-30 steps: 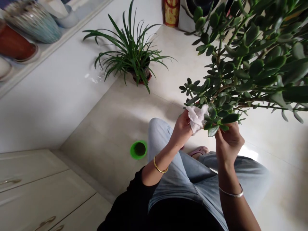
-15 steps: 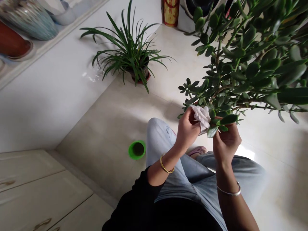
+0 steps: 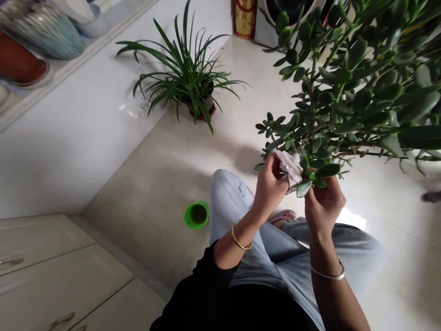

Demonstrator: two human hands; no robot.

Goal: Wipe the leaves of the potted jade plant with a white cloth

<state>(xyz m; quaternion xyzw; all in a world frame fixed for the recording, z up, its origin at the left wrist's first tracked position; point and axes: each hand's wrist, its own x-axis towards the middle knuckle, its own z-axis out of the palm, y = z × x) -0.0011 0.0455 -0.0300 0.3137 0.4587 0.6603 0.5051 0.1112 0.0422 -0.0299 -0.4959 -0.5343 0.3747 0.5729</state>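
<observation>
A large jade plant (image 3: 347, 105) with thick, glossy green leaves fills the upper right. My left hand (image 3: 273, 181) is closed on a crumpled white cloth (image 3: 291, 166), which lies against leaves at the plant's lower end. Fingers of my right hand (image 3: 324, 202) pinch a low sprig of leaves (image 3: 325, 171) from below and behind; its fingertips are partly hidden by the leaves. The two hands are close together, with the cloth and a pale-lit leaf (image 3: 303, 188) between them.
On the floor left of my knee stands a green pot (image 3: 196, 215) with dark contents. A potted plant with long narrow leaves (image 3: 193, 82) is near the white wall. Cabinet doors (image 3: 62, 276) line the lower left. A dark blurred object (image 3: 431, 196) shows at the right edge.
My left hand and the cloth have shifted slightly right, towards the sprig. My right hand stays in place. A dark blurred object has appeared at the right edge.
</observation>
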